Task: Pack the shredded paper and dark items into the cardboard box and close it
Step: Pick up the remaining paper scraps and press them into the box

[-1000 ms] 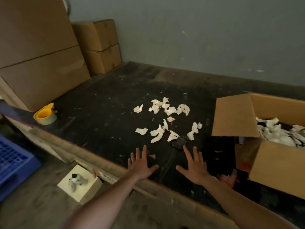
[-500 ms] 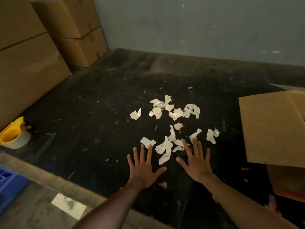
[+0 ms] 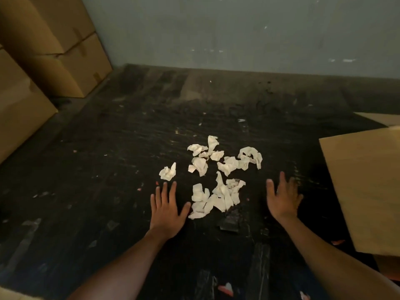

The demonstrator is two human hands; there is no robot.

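My left hand (image 3: 166, 210) and right hand (image 3: 282, 200), both released, flank paper (image 3: 216, 180); best scooped inward together.

Paper scraps (image 3: 218, 176) cream-white; tabletop (image 3: 108, 169) black w/ pale flecks; box flap (image 3: 363, 191) tan; wall (image 3: 238, 29) grey-green.

Only 1 view: head camera, worn high, looking forward and down over dark tabletop (image 3: 108, 169). Wide angle, edges bowed. Both forearms enter from bottom edge; left hand (image 3: 166, 211) and right hand (image 3: 281, 200) sit near, mid-frame. Grey wall (image 3: 238, 29) closes far side. Stacked cartons (image 3: 54, 46) at left edge, box flap (image 3: 363, 187) cut off at right.
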